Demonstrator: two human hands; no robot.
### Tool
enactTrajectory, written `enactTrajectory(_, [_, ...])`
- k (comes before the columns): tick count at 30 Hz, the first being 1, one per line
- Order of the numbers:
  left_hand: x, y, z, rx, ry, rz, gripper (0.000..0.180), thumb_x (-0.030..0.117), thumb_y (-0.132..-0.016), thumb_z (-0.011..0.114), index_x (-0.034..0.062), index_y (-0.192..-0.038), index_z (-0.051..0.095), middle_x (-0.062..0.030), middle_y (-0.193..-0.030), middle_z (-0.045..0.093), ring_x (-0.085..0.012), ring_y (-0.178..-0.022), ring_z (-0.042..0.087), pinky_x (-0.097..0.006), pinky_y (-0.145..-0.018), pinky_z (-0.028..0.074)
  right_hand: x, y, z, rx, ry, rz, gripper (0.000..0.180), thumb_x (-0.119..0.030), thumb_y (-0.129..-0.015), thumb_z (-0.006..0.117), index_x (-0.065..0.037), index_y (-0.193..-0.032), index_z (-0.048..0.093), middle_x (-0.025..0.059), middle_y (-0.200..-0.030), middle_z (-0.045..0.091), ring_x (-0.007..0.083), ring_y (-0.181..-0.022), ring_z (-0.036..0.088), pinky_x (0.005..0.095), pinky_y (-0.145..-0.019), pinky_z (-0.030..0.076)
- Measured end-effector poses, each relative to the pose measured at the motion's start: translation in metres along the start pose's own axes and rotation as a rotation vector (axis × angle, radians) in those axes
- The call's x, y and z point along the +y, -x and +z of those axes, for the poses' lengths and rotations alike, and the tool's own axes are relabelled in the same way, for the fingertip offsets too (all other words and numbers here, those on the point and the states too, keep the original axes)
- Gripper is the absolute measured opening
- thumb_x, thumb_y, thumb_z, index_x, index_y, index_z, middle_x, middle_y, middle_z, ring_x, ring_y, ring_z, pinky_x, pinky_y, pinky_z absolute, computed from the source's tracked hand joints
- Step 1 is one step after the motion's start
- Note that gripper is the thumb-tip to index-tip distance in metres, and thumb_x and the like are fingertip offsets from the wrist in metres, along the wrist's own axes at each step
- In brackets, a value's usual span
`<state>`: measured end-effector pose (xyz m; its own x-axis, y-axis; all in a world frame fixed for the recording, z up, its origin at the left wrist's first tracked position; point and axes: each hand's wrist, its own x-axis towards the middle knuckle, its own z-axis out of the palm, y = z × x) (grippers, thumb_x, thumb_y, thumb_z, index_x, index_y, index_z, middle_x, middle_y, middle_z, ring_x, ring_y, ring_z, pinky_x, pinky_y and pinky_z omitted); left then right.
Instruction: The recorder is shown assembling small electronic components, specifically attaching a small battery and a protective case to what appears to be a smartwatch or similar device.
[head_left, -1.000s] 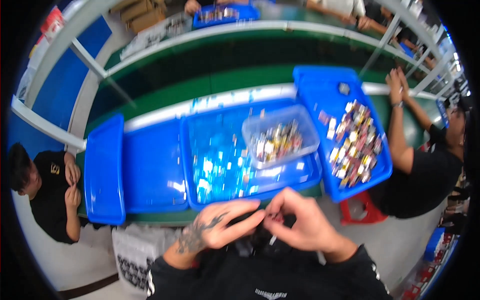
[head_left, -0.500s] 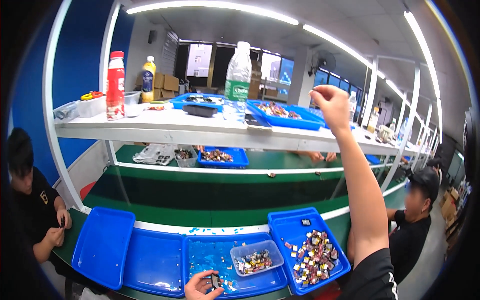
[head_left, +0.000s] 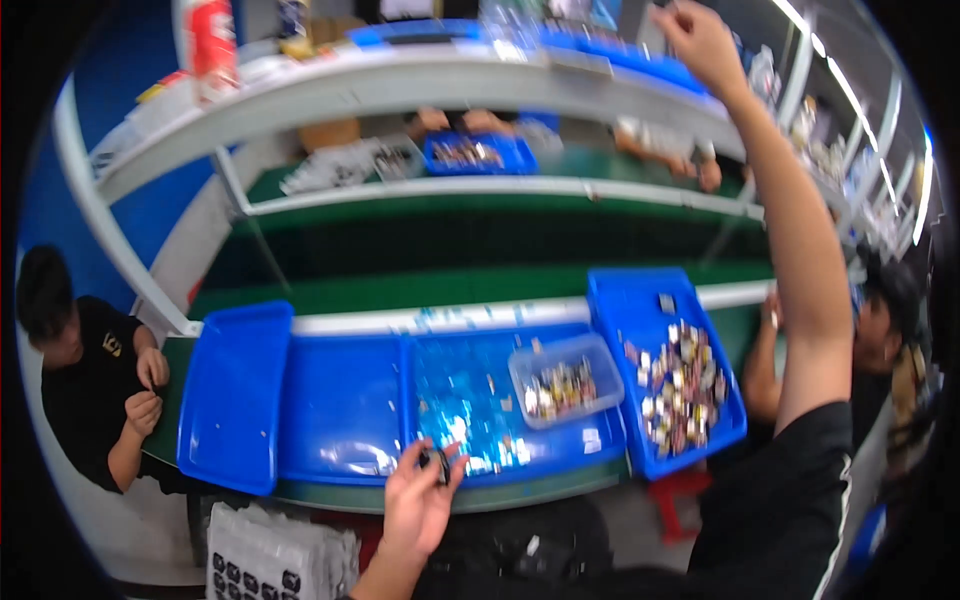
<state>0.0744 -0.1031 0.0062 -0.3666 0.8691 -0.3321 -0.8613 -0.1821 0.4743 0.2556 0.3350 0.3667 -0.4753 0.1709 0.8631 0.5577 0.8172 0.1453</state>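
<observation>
My left hand is at the near edge of the bench, its fingers curled round a small black part. Motion blur hides that part's exact kind. Just beyond it lies a blue tray lined with shiny film and small scraps. A clear plastic box of small multicoloured pieces stands inside this tray. Raised high at the upper right, my right hand is level with the shelf, thumb and fingertips pinched together. Whatever is between those fingertips is too small and blurred to make out.
Right of the box, a blue tray holds a heap of small parts. Two more blue trays stand left. A white shelf beam crosses above the bench. Co-workers sit left and right. Printed plastic bags lie below.
The view has tilted downward, so trays and shelf sit higher in the picture. My right arm stays raised with its fingers pinched; my left hand still has the small black part.
</observation>
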Motion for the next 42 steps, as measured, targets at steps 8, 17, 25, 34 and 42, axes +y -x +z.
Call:
enactTrajectory(8, [-0.012,-0.020,-0.001,-0.073,-0.121,-0.131,0.012,0.006,-0.099,0.045,0.0039,-0.111,0.049,-0.0169,-0.109,0.059,-0.0329,-0.096,0.066,-0.034,-0.081,0.058,-0.081,0.217,-0.023,-0.611,-0.439,0.137,0.014,-0.013,-0.087,0.062,0.000,-0.090,0.065,0.0148,-0.081,0.064,0.0271,-0.074,0.063,0.0358,-0.069,0.050])
enactTrajectory(17, [0.007,-0.049,0.066,-0.205,-0.473,-0.064,0.015,0.016,-0.098,0.052,0.0052,-0.109,0.051,-0.0120,-0.098,0.064,-0.0160,-0.068,0.059,-0.026,-0.052,0.042,-0.084,0.356,-0.031,-0.942,-0.246,0.508,0.012,-0.010,-0.078,0.071,-0.001,-0.084,0.068,0.0144,-0.076,0.065,0.0281,-0.072,0.065,0.0371,-0.067,0.051])
enactTrajectory(25, [-0.027,-0.090,0.073,-0.310,-0.408,-0.148,0.026,0.009,-0.095,0.055,-0.0012,-0.119,0.052,-0.0151,-0.110,0.063,-0.0230,-0.089,0.067,-0.030,-0.077,0.058,-0.084,0.368,0.015,-0.852,-0.259,0.616,0.025,-0.020,-0.080,0.073,0.001,-0.095,0.071,0.0147,-0.083,0.069,0.0263,-0.074,0.066,0.0354,-0.072,0.052])
enactTrajectory(34, [-0.038,-0.092,0.069,-0.414,-0.316,-0.273,0.038,0.009,-0.099,0.045,-0.0085,-0.132,0.042,-0.0257,-0.126,0.055,-0.0361,-0.115,0.059,-0.035,-0.097,0.052,-0.091,0.370,0.056,-0.813,-0.363,0.669,0.017,-0.004,-0.077,0.070,0.001,-0.094,0.069,0.0138,-0.076,0.068,0.0254,-0.073,0.068,0.0352,-0.068,0.054])
enactTrajectory(42, [-0.033,-0.076,0.049,-0.423,-0.423,-0.133,0.036,0.012,-0.100,0.045,-0.0042,-0.133,0.047,-0.0128,-0.124,0.060,-0.0214,-0.107,0.063,-0.028,-0.075,0.053,-0.124,0.334,0.000,-0.438,-0.817,1.062,0.015,-0.002,-0.084,0.068,0.003,-0.097,0.065,0.0022,-0.084,0.065,0.0067,-0.077,0.060,0.0221,-0.071,0.049])
